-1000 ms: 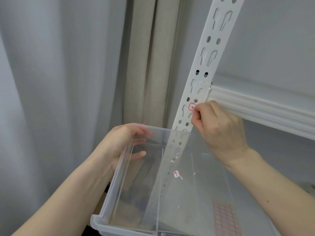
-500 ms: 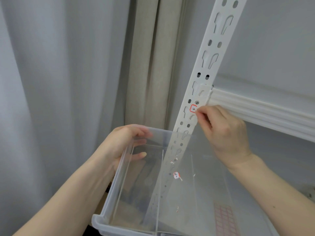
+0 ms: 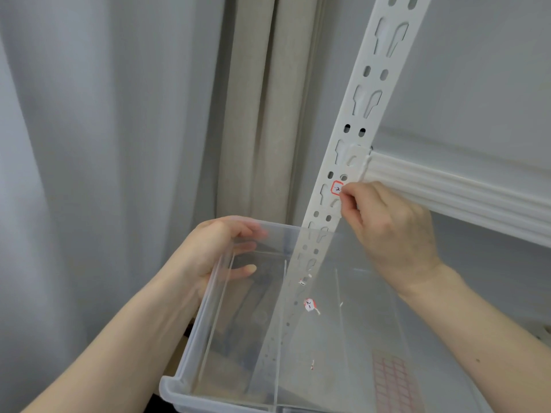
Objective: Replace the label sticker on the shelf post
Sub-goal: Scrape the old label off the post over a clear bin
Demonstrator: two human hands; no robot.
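1. Head view: one white slotted shelf post (image 3: 354, 138), one red-bordered label sticker (image 3: 337, 187) stuck on it, one clear plastic bin (image 3: 190, 353), one sticker sheet (image 3: 393, 386) inside.
2. Right hand (image 3: 387, 228) fingertips pinch the sticker's right edge.
3. Left hand (image 3: 214, 251) grips the bin's far corner, below-left of that pinch.
4. One crumpled peeled sticker (image 3: 310, 305) lies in the bin.

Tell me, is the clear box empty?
No. Inside the clear plastic bin lie a peeled sticker, small paper scraps and a sheet of red-bordered labels.
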